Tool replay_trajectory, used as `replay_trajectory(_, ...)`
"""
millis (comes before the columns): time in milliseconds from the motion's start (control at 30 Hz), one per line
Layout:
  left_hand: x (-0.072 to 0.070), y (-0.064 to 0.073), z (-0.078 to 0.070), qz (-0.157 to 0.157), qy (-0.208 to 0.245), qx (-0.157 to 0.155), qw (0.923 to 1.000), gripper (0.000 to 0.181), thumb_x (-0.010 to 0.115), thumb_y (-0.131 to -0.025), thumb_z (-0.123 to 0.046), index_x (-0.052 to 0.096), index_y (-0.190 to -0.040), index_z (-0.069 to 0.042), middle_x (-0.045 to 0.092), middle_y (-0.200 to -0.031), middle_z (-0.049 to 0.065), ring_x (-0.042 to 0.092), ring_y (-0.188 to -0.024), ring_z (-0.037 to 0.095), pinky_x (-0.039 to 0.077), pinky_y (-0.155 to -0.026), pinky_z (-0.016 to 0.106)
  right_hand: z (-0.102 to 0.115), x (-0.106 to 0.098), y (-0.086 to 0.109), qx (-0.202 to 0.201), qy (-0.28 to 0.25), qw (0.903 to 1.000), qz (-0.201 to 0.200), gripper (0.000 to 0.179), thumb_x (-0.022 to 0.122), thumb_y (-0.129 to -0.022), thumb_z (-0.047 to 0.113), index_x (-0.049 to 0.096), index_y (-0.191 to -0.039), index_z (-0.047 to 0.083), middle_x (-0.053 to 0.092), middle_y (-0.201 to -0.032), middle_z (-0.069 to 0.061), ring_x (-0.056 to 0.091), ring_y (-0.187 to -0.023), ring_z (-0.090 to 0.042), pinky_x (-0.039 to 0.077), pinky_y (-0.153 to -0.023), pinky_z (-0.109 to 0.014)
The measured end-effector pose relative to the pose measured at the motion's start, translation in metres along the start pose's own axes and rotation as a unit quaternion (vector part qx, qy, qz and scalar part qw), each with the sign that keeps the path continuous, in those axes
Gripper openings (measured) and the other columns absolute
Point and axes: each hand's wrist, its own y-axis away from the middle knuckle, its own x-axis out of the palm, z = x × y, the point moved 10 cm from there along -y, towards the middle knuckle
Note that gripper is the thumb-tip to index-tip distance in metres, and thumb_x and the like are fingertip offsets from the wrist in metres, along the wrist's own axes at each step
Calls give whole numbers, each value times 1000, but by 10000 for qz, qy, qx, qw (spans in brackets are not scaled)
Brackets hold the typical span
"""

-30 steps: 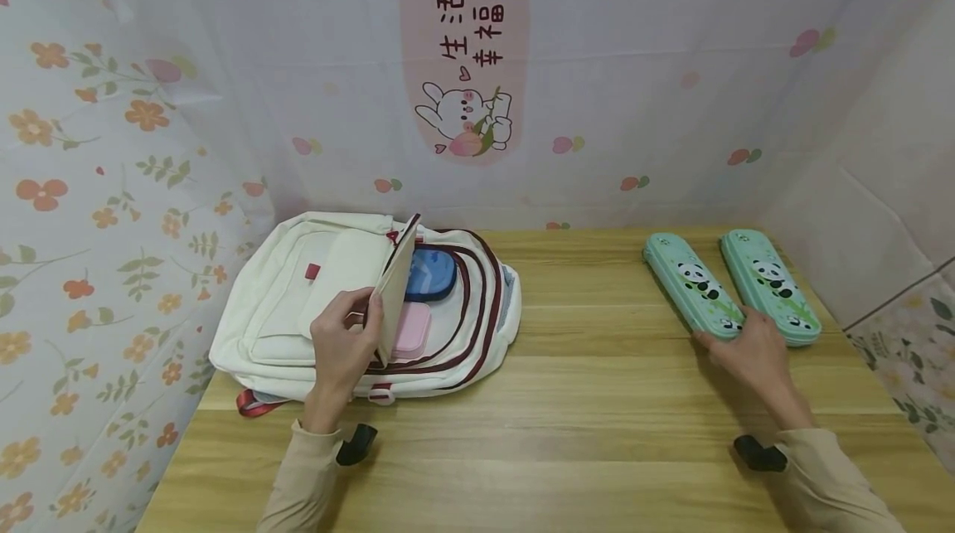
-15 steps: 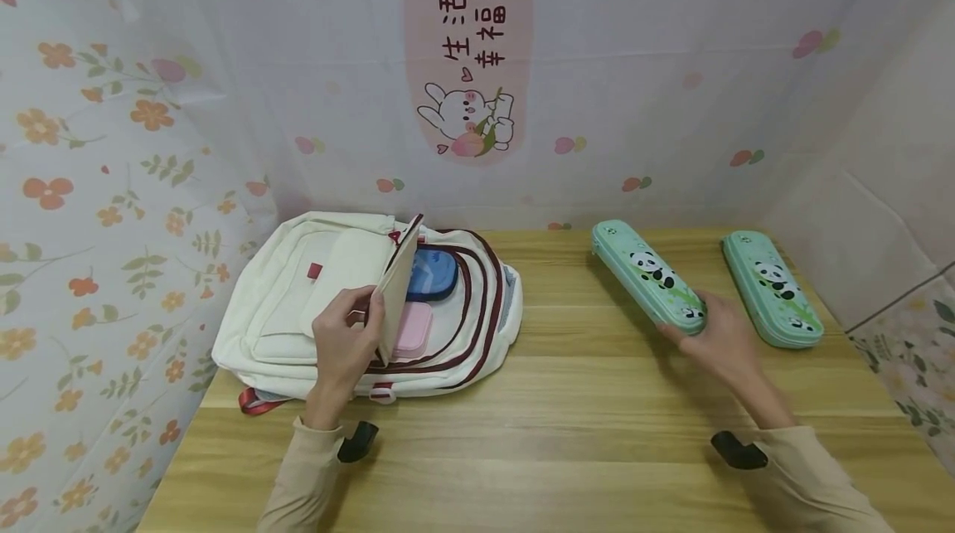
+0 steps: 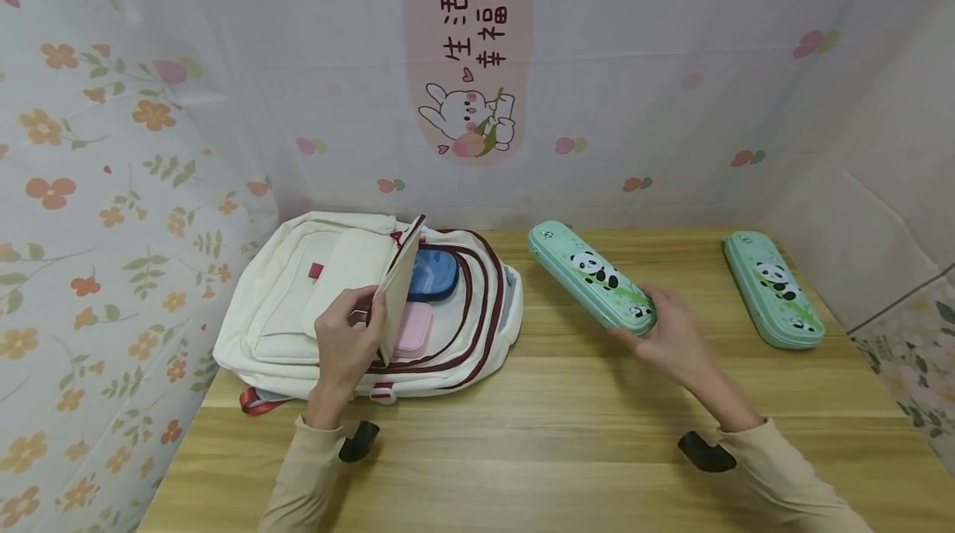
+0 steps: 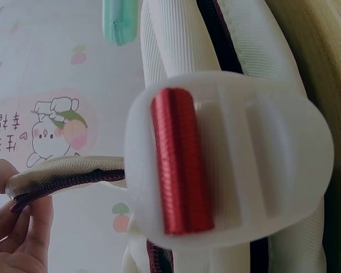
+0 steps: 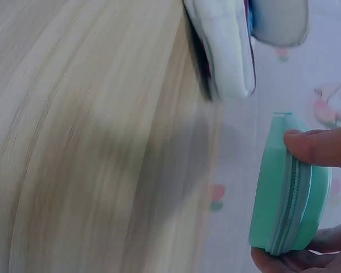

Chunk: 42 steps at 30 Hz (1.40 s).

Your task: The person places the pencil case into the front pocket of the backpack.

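My left hand (image 3: pixel 348 340) pinches the edge of the front flap (image 3: pixel 400 288) of a white backpack (image 3: pixel 287 301) that lies on the table. The flap stands lifted, baring a blue case (image 3: pixel 435 274) and a pink case (image 3: pixel 413 328) in the open pocket. My right hand (image 3: pixel 675 342) grips the near end of a mint green pencil case (image 3: pixel 589 272) with pandas on it. In the right wrist view this pencil case (image 5: pixel 284 199) is held off the table, between thumb and fingers, its zipper side showing.
A second panda pencil case (image 3: pixel 772 288) lies at the table's right side. Patterned cloth (image 3: pixel 634 102) hangs behind and at both sides of the wooden table (image 3: pixel 537 450). A white strap buckle (image 4: pixel 233 165) fills much of the left wrist view.
My right hand has lifted the left one of the two panda pencil cases and carried it leftward toward the backpack. The left hand keeps holding the flap in place.
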Motion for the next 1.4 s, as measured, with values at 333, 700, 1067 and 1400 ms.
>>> replay_trajectory(333, 0, 0, -3, -5, -2, 29, 10000, 10, 70, -81, 16, 72, -90, 13, 69, -75, 20, 62, -63, 19, 51, -61, 9, 31, 31, 0, -341, -282, 9985, 331, 76, 87, -78, 25, 52, -136, -10, 60, -124, -31, 60, -107, -44, 50, -90, -60)
replay_trajectory(700, 2, 1, 0, 0, -3, 82, 10000, 11, 70, -81, 16, 72, -91, 13, 68, -75, 20, 62, -63, 16, 52, -61, 11, 70, 64, 6, -757, -591, 9925, 762, 76, 86, -77, 26, 53, -138, -6, 62, -126, -23, 61, -113, -37, 51, -95, -56)
replay_trajectory(1067, 1, 0, -1, -20, -43, 100, 9999, 12, 69, -80, 15, 72, -91, 13, 68, -74, 20, 62, -63, 17, 52, -60, 11, 94, 81, 12, -1100, -950, 9831, 1116, 79, 88, -74, 25, 53, -142, 2, 62, -131, -15, 60, -117, -30, 48, -99, -53)
replay_trajectory(1400, 1, 0, 4, -61, -59, 16, 10000, 10, 69, -81, 16, 71, -90, 14, 68, -75, 22, 62, -63, 18, 51, -61, 10, 94, 78, 4, -1034, -2320, 9623, 974, 74, 91, -70, 6, 56, -134, -6, 61, -126, -18, 61, -116, -34, 55, -98, -45)
